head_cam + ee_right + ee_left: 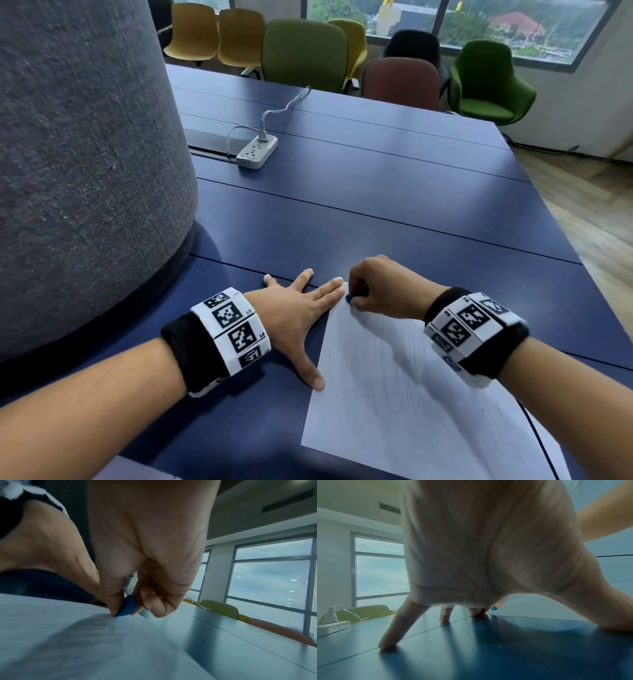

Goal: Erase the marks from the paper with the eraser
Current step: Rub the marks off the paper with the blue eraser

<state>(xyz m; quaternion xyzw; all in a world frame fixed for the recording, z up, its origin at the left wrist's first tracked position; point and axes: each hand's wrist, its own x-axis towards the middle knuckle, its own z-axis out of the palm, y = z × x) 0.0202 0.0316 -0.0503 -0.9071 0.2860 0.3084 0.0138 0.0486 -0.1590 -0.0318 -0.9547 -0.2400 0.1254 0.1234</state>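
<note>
Eraser, rounded blue, pinched by right hand fingers on smooth white paper; left hand fingers spread

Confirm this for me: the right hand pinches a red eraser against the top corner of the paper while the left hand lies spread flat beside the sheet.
Wrong on one count: the eraser is blue, not red, as the right wrist view shows plainly. The rest stands: the right hand pinches it against the top corner of the paper, and the left hand lies spread flat beside the sheet.
</note>
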